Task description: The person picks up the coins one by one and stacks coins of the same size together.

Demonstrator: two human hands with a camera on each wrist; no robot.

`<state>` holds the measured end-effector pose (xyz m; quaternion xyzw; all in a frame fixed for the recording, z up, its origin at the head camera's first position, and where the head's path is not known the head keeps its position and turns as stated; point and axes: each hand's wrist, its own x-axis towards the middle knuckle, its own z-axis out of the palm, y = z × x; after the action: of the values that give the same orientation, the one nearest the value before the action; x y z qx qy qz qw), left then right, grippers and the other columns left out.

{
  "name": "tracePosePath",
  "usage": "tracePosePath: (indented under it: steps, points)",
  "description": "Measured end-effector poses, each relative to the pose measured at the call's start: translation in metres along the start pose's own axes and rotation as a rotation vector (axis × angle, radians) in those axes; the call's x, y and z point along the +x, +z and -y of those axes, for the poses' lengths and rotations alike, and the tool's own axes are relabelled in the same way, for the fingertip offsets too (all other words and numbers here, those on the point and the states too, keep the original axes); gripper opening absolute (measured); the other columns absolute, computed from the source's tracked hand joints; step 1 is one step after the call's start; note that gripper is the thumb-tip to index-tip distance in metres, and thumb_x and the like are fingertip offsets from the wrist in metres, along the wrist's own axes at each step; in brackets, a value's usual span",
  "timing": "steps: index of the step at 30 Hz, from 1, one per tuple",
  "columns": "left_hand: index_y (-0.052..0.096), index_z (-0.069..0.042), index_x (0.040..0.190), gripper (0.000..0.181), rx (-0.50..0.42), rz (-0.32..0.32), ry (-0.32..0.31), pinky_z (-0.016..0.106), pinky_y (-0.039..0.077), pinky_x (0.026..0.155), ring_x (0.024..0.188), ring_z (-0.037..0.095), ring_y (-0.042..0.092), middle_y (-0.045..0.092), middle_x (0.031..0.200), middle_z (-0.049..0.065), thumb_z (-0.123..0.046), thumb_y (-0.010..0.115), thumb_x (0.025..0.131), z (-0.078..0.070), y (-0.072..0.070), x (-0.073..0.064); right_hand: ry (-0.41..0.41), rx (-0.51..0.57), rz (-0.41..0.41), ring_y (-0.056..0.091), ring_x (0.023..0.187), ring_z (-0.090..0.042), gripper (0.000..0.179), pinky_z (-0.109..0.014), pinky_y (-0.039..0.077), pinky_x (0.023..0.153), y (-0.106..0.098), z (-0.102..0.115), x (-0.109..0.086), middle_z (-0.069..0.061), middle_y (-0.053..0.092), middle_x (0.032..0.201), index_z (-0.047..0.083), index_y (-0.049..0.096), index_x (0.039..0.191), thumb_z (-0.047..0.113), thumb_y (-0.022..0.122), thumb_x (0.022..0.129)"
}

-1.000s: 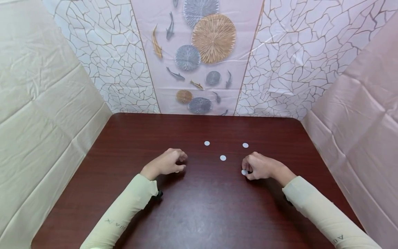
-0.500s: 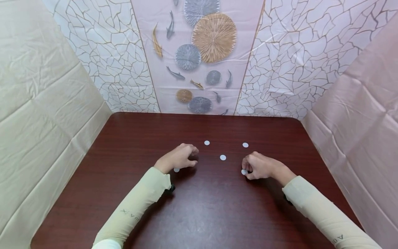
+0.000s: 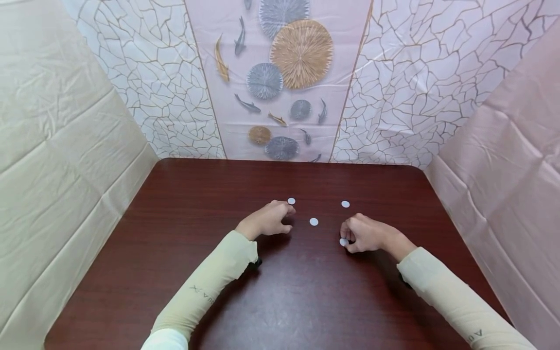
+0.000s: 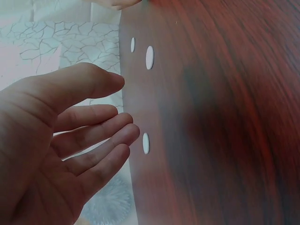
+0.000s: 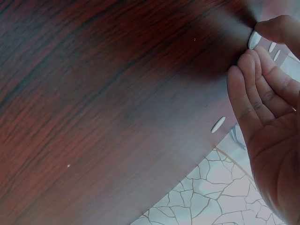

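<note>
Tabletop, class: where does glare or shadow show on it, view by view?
Head view: pale glare across the near middle of the tabletop, shadow beneath the left hand; left wrist view: soft dark patch right of centre; right wrist view: pale sheen towards the far edge, dark shadow beside the right hand.

From where I stand, following the right wrist view: a bare right hand (image 5: 272, 101) reaches in from the right side, palm showing, its thumb above and its fingers angled up beneath. Between thumb and fingertips it pinches a small white disc (image 5: 254, 40), tilted so that it looks like a thin oval. Just past that disc, in the gap under the thumb, are two more discs (image 5: 272, 47), seen nearly edge-on. A lone disc (image 5: 218, 124) lies apart below the fingers, on a glossy, dark reddish-brown wood-grain table (image 5: 93, 84) near its slanting edge. Beyond that edge, a white cloth (image 5: 222, 187) bears crackled tan lines.
</note>
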<state>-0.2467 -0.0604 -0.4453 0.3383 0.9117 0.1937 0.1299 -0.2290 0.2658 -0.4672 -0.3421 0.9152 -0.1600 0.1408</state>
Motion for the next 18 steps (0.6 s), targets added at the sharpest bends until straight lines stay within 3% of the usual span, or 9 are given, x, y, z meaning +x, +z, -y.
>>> tracePosePath:
  steps: [6, 18]
  points:
    - [0.065, 0.001, 0.135, 0.042, 0.039, -0.027, 0.038, 0.042, 0.052, 0.110, 0.129, 0.032, 0.064, 0.069, 0.134, 0.014, -0.016, 0.073, 0.097, -0.005, 0.006, 0.014, 0.002, 0.001, 0.006, 0.060, 0.071, -0.002, 0.011, -0.020, 0.053, 0.067, -0.001, 0.000, 0.001, 0.009, 0.066, 0.076, 0.017, 0.071, 0.085, 0.013, 0.081, 0.082]
    - [0.067, -0.003, 0.129, 0.035, 0.074, -0.029, 0.042, 0.037, 0.052, 0.103, 0.114, 0.023, 0.062, 0.070, 0.120, 0.009, -0.018, 0.074, 0.098, -0.009, 0.021, 0.035, -0.008, 0.005, 0.015, 0.060, 0.072, 0.000, 0.010, -0.021, 0.054, 0.068, 0.000, -0.001, 0.002, 0.009, 0.067, 0.079, 0.015, 0.072, 0.087, 0.013, 0.081, 0.083]
